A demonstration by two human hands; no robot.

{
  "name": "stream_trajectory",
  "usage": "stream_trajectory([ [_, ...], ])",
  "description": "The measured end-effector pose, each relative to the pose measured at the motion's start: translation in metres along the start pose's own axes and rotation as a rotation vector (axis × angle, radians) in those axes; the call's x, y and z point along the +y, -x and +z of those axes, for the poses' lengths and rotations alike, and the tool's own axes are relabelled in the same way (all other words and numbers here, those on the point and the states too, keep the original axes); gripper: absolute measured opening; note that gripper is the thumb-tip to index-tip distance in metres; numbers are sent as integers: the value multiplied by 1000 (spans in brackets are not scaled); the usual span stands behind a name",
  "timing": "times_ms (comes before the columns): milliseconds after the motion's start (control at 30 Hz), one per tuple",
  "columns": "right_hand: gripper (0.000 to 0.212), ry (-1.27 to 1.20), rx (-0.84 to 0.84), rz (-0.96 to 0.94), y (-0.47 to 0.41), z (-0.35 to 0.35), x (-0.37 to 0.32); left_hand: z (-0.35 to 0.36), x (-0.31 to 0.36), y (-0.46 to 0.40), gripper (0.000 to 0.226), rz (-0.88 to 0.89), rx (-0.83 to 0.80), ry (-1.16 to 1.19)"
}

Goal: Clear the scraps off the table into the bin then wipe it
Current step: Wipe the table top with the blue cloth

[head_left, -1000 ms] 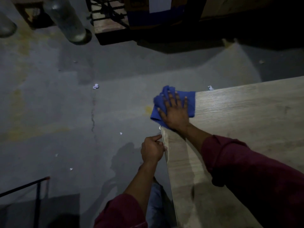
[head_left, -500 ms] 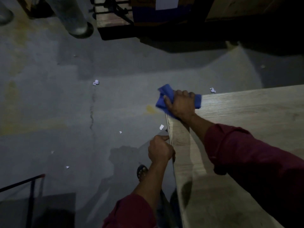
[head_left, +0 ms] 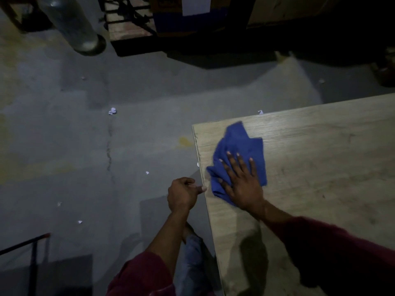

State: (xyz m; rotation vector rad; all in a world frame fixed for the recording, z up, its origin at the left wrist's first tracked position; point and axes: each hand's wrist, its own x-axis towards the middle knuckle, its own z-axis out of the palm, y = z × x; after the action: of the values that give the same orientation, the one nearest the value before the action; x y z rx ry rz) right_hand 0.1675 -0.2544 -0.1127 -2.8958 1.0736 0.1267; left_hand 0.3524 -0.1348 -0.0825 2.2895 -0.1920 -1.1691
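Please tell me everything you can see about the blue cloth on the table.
The blue cloth is a soft, crumpled fabric rag of deep blue, bunched into uneven folds and not spread flat. It lies on the light wood-grain table near its left edge and far corner. The right hand presses flat on its near part with fingers spread, palm down; the far part pokes out beyond the fingertips. The left hand does not touch it. Whether it is wet cannot be seen.

I had the right hand (head_left: pixel 241 184) flat on the cloth (head_left: pixel 241 146) near the table (head_left: pixel 320 157) corner, left hand (head_left: pixel 181 194) at its edge, scraps (head_left: pixel 112 111) on the floor (head_left: pixel 64 135) leftward.
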Motion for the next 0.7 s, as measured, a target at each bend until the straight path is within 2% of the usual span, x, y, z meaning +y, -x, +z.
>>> stream_trajectory([
  [67,74,-33,18,153,26,3,-25,0,2,6,43,-2,30,10],
  [100,75,-47,1,146,39,4,-40,1,2,9,42,-18,46,25],
  [233,74,-101,-62,-105,89,8,-71,11,-22,15,21,12,117,144],
  [333,73,-124,-19,-335,133,10,-50,18,-40,48,9,118,209,134],
  [400,72,-121,-4,-483,166,9,-26,26,-53,77,11,159,245,116],
  [467,69,-107,29,-543,196,9,7,37,-68,107,12,186,307,101],
  [533,67,-108,49,-462,221,14,45,50,-83,140,10,214,369,98],
  [633,67,-138,-30,-126,243,5,93,69,-104,184,12,280,399,119],
  [700,60,-274,-48,63,252,-3,103,77,-111,210,14,321,343,154],
])
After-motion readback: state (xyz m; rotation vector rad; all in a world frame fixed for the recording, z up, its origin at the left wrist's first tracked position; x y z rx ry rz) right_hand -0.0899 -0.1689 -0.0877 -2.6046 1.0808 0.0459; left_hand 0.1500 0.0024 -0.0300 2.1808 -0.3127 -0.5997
